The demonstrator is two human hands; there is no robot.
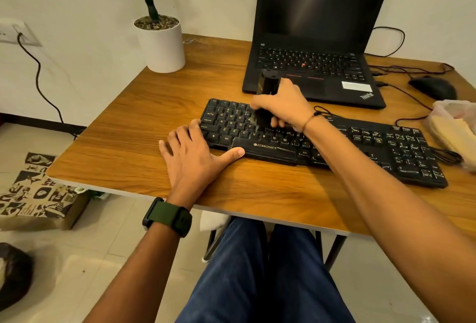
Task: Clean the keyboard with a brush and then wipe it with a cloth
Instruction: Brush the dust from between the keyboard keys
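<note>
Blue trouser legs fill the bottom middle of the frame, and above them a left forearm with a green watch [168, 217] reaches up to the wooden table [134, 127]. On it, the left hand [192, 154] lies flat with fingers straight and spread, fingertips against the left end of the black keyboard [322, 142] and the thumb stretched along its front edge by the space bar, bracing it.

Just above the centre of the frame, the right hand [282, 106] curls round a black brush [266, 101]. Its stubby handle sticks up past the knuckles in front of the laptop [314, 39], and the bristle end comes out below the fingers, on the letter keys in the left half of the keyboard. That end is blurred, so how the bristles lie cannot be told.

My guess is that the brush is light and stiff in the handle with soft bristles, best held round the handle as it is now. The keyboard looks light enough to slide, which would explain the bracing hand.

At the right edge of the frame a yellowish cloth [449, 130] lies in a thin plastic bag, touching no hand; a mouse [432, 87] sits above it. A white plant pot [162, 44] stands upper left.
</note>
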